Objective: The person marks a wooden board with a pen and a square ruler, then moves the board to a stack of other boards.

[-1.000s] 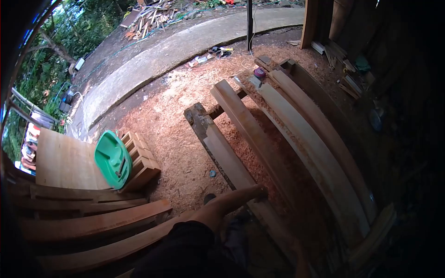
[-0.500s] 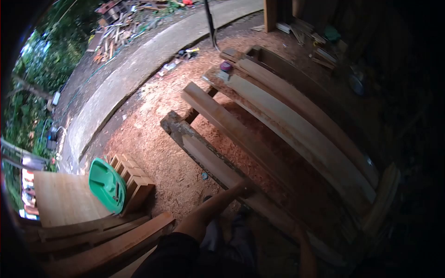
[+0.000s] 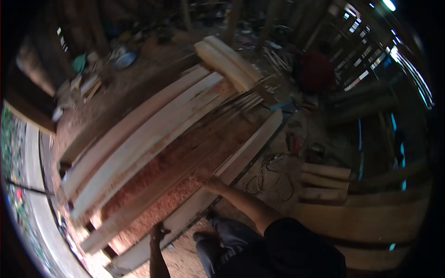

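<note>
A long, pale wooden plank (image 3: 187, 214) lies along the near side of a low timber frame. My left hand (image 3: 158, 231) is on its lower left part, with the thumb apart from the fingers. Farther up the same plank, my right hand (image 3: 213, 184) rests on the top face, its fingers stretched to the left and a little blurred. Neither hand shows a tool in it. Beyond them runs a narrower brown beam (image 3: 139, 204), and past that a wide pale board (image 3: 143, 153).
Reddish shavings (image 3: 134, 185) fill the gaps between the timbers. A thick wood block (image 3: 229, 62) lies across the far end. Coiled cord (image 3: 273, 173) lies on the ground at right, near stacked boards (image 3: 324, 183). A person in red (image 3: 316, 72) is in the background.
My view has swung to the right, so the timbers now slant the other way and the green tub has left view. Both hands are still at the near plank.
</note>
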{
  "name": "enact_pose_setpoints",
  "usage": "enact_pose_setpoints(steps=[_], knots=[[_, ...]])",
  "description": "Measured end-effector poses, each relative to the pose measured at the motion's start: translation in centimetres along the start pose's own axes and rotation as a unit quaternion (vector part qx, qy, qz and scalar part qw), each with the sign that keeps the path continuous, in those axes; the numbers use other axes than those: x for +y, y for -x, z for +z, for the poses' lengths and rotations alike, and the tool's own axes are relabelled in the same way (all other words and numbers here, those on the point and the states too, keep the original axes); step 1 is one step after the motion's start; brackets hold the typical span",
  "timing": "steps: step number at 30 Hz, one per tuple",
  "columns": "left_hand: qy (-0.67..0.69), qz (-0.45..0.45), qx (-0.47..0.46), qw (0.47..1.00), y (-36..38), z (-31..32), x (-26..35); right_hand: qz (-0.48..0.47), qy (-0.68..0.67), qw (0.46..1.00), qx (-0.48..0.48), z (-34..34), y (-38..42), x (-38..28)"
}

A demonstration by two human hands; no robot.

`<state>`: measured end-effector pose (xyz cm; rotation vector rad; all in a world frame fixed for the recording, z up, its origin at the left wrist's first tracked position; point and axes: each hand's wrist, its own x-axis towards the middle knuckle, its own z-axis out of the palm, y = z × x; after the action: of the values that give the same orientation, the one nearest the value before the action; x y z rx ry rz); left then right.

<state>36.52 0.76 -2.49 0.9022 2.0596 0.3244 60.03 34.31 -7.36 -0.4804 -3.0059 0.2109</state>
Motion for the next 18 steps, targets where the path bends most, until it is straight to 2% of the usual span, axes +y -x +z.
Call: enact_pose_setpoints(steps=[1,2,4,6,8,9,11,12,14,18], knots=[[-0.071,0.140,0.066,0.985,-2.1,2.3,-4.4,-0.004,0.031,0.993,-0.111,0.7,0.0,0.5],[-0.006,0.032,0.013,0.999,-1.7,1.9,-3.4,0.013,0.031,0.995,-0.099,0.0,-0.2,0.7],[0.035,0.000,0.022,0.999,-0.9,1.8,-2.5,0.059,-0.044,0.989,-0.130,-2.2,0.3,-0.5],[-0.042,0.154,0.172,0.972,0.6,1.6,-0.8,0.082,-0.079,0.984,-0.136,-3.0,0.1,-1.2],[-0.064,0.168,0.148,0.972,-0.2,0.9,-0.8,0.184,-0.127,0.974,-0.031,-1.6,-0.1,-1.7],[-0.058,0.149,0.137,0.978,0.5,0.5,0.1,0.186,-0.125,0.974,-0.028,-0.3,-0.3,-1.3],[-0.050,0.121,0.119,0.984,0.8,0.7,0.1,0.050,0.047,0.996,-0.048,2.0,-0.2,-0.4],[-0.052,0.125,0.119,0.984,0.7,1.0,0.4,0.054,0.048,0.996,-0.046,1.6,-0.1,-0.5],[-0.125,0.107,0.180,0.970,1.0,1.6,0.5,0.069,0.060,0.994,-0.061,-0.2,-0.2,-1.4],[-0.122,0.124,0.191,0.966,2.7,1.4,2.3,0.066,0.085,0.994,-0.017,-2.4,0.7,-2.4]])
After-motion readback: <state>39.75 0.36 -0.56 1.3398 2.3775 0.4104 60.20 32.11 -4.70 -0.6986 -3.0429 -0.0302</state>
